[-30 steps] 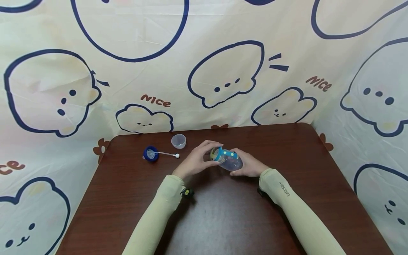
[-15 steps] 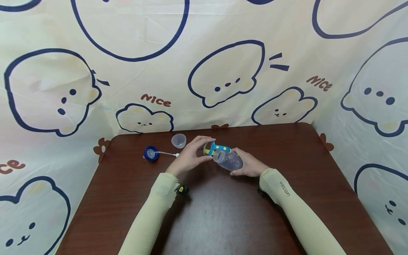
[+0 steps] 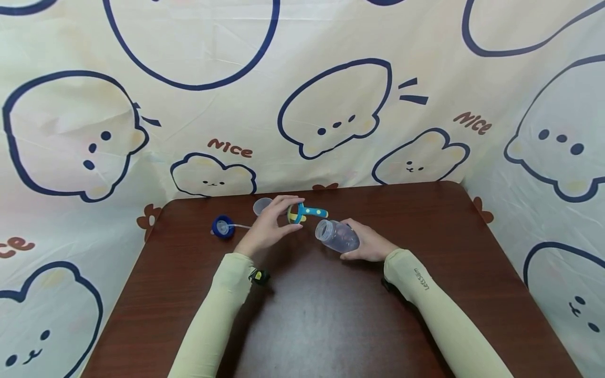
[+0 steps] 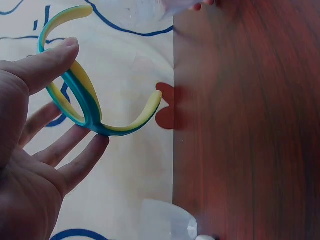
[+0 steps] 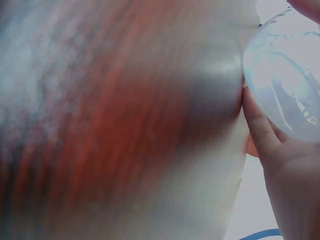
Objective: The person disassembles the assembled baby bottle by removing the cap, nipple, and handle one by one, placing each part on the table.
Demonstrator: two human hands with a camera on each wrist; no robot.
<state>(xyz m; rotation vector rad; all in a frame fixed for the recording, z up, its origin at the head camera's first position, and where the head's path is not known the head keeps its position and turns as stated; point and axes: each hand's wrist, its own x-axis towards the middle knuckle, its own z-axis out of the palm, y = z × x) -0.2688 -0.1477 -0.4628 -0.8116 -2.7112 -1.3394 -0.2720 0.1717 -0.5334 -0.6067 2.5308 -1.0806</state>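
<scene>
My left hand [image 3: 268,226] pinches a bottle handle [image 4: 88,102], a blue ring with yellow inner faces and two curved arms, between thumb and fingertips. In the head view its dotted blue arm [image 3: 315,212] points right toward the bottle, apart from it. My right hand [image 3: 371,242] grips a clear baby bottle [image 3: 339,236] round its lower body. The bottle leans, with its open threaded neck [image 3: 323,230] facing left and up. The right wrist view shows the rounded clear base [image 5: 285,80] against my fingers.
Left of my left hand lies a blue bottle cap [image 3: 222,227] with a thin straw [image 3: 241,226] attached, its far end hidden behind the hand. A small clear cup-shaped cover [image 3: 261,205] stands near the table's [image 3: 359,325] back edge, partly behind my fingers.
My left hand has drawn the blue handle off the bottle's neck and moved left and slightly back with it, now overlapping the cover and straw. The right hand and bottle have stayed put.
</scene>
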